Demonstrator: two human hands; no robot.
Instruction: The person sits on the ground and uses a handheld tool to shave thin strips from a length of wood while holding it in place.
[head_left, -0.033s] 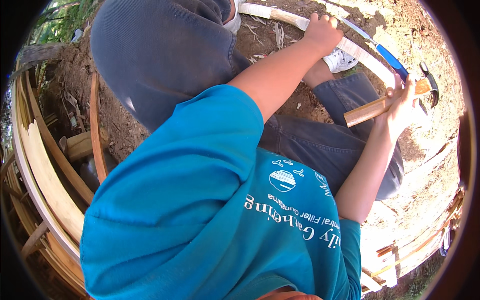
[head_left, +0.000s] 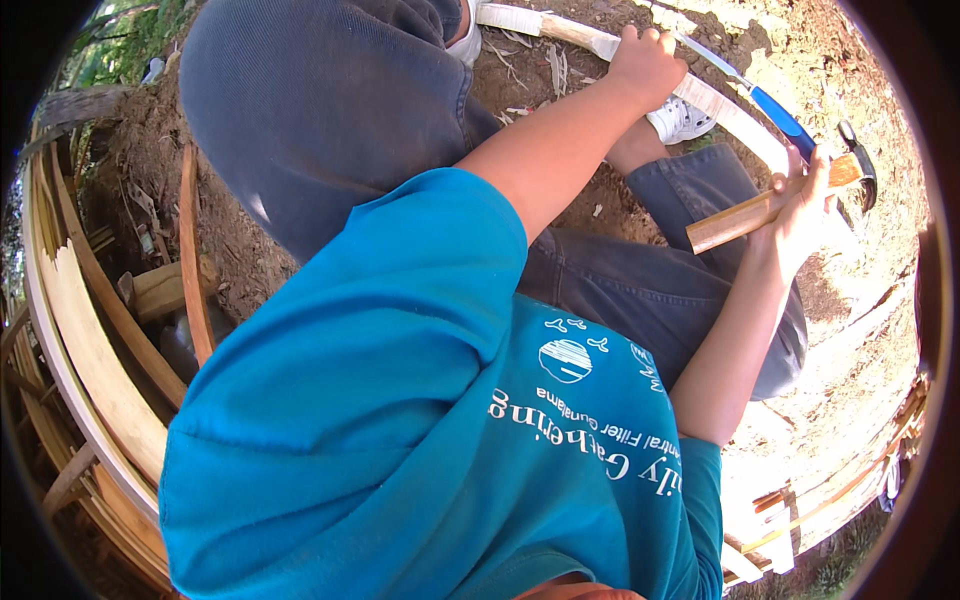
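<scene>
One long strip of wood bows across the ground in front of the sitter's crossed legs, pale and smooth-looking, with a browner stretch near its far left end and whitish sections either side. The left hand is closed over its middle, knuckles up. Over at the strip's right end, the right hand has its fingers wrapped about the wooden handle of a dark-headed hammer; whether it pinches the strip too, I can't tell. Just beyond the strip is a blue-handled tool. Pale shavings litter the dirt.
</scene>
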